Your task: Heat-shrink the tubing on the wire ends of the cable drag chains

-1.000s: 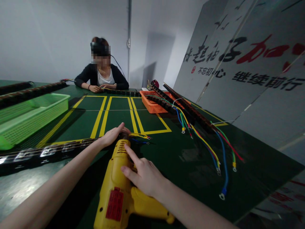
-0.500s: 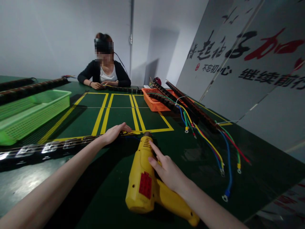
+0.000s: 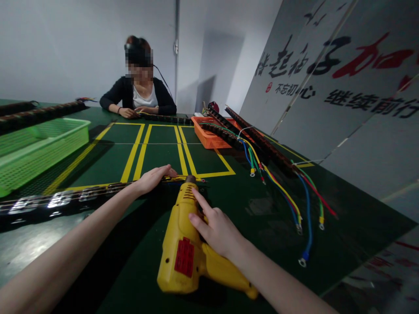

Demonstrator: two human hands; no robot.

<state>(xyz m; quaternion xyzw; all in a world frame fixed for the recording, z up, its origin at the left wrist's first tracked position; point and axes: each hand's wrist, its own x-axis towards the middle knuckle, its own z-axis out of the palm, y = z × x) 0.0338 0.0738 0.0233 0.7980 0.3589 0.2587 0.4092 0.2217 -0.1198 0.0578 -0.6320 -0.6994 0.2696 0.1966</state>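
My right hand (image 3: 216, 226) grips a yellow heat gun (image 3: 178, 240), its index finger stretched along the vented front of the body. The gun's metal nozzle (image 3: 190, 179) points away from me, over the ends of a bundle of wires (image 3: 178, 178), mostly yellow, with ring terminals at the tips. My left hand (image 3: 152, 179) is closed over this bundle; its fingertips are partly hidden. From under that hand a black cable chain (image 3: 65, 198) runs left along the table.
Across the green table (image 3: 271, 270) a co-worker (image 3: 140, 93) sits handling another chain. A green basket (image 3: 59, 141) stands left, an orange basket (image 3: 211, 138) at the back right. Cable chains (image 3: 262, 144) with coloured wires (image 3: 309, 218) and ring terminals lie on the right.
The heat gun and my right hand have shifted left, its nozzle now more across the wires near my left hand. The whole view has also shifted slightly.
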